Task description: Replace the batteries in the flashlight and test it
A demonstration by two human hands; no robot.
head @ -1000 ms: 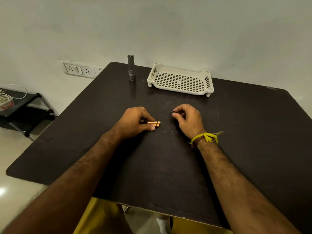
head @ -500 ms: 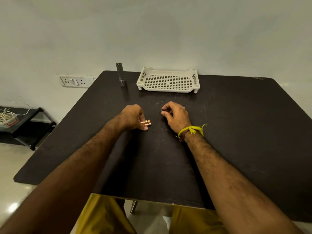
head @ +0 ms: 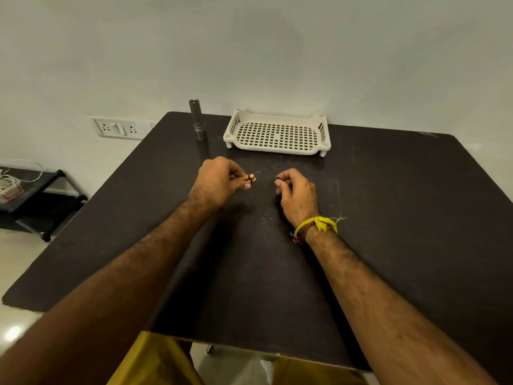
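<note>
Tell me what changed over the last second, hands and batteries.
The left hand has lifted its copper-coloured batteries off the table, grip unchanged. The right hand still pinches a small dark piece, too small to identify. The flashlight and white tray stayed put.

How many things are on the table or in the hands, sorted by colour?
Grey: 1, the flashlight
White: 1, the tray
Copper: 1, the battery bundle in the left hand
Black: 1, a small piece in the right hand
Total: 4

One flashlight (head: 197, 120); one tray (head: 277, 132) (perforated)
</note>
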